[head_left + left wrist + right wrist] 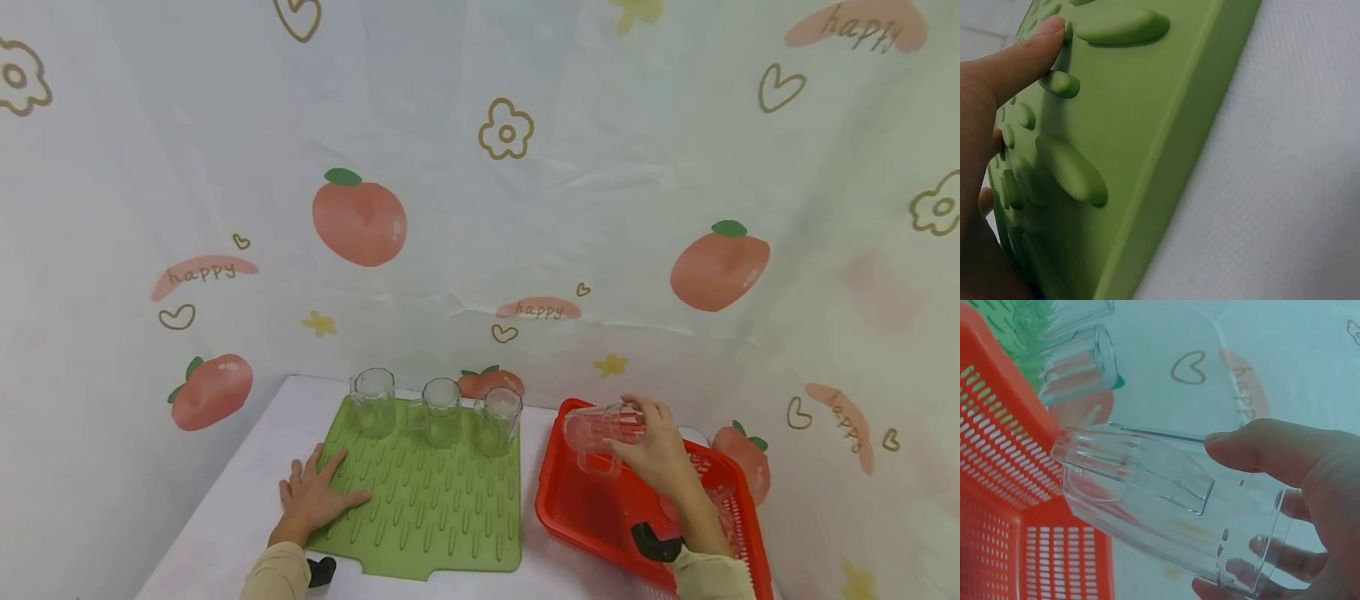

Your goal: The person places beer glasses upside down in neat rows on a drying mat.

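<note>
My right hand (652, 446) grips a clear glass mug (600, 423) by one end, thumb on one side and fingers round the other. The mug is tipped on its side above the red basket (551, 521), its handle hanging down in the head view. In the right wrist view the thumb (1241, 447) presses on the mug's wall. My left hand (315, 496) rests with spread fingers on the left edge of a green ridged mat (420, 533). Along the mat's back edge stand three glass mugs, a left one (373, 404), a middle one (442, 414) and a right one (498, 422).
More clear glassware (716, 483) lies in the basket's right side, partly behind my right forearm. The white-covered table (225, 517) carries mat and basket side by side. A patterned white cloth (450, 233) hangs close behind them.
</note>
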`<action>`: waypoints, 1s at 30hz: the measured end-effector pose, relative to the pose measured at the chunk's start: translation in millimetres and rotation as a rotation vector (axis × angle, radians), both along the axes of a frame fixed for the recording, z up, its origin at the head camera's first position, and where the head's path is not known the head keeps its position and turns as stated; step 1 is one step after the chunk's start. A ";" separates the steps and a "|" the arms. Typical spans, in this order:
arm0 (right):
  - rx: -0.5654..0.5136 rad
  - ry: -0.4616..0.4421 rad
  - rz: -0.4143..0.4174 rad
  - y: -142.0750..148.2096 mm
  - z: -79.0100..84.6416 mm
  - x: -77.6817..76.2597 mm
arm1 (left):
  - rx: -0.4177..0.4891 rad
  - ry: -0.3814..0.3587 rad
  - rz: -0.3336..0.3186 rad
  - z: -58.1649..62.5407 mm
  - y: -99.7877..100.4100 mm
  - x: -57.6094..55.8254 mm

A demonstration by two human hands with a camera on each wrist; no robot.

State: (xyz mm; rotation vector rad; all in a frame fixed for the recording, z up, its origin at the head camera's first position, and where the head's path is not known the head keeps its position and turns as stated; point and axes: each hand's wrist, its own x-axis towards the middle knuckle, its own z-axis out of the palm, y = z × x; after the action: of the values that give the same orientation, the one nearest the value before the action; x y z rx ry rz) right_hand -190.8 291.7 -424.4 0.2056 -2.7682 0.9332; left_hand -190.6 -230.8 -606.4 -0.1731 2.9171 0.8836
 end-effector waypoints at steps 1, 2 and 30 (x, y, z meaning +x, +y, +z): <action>-0.008 0.003 0.001 -1.2 0.1 0.0 | -0.001 -0.006 0.002 0.9 0.9 0.2; -0.017 0.005 0.002 -2.3 0.1 -0.3 | -0.005 -0.016 -0.002 1.5 1.3 -0.1; -0.383 0.020 0.116 -57.2 -16.0 -0.9 | -0.006 -0.015 -0.007 -0.4 -1.1 -1.8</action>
State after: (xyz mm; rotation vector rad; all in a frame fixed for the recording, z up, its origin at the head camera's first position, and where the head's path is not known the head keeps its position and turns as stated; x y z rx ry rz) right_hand -191.7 234.6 -440.4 0.3099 -2.5166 1.4551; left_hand -192.4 -231.9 -606.7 -0.1695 2.9053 0.8682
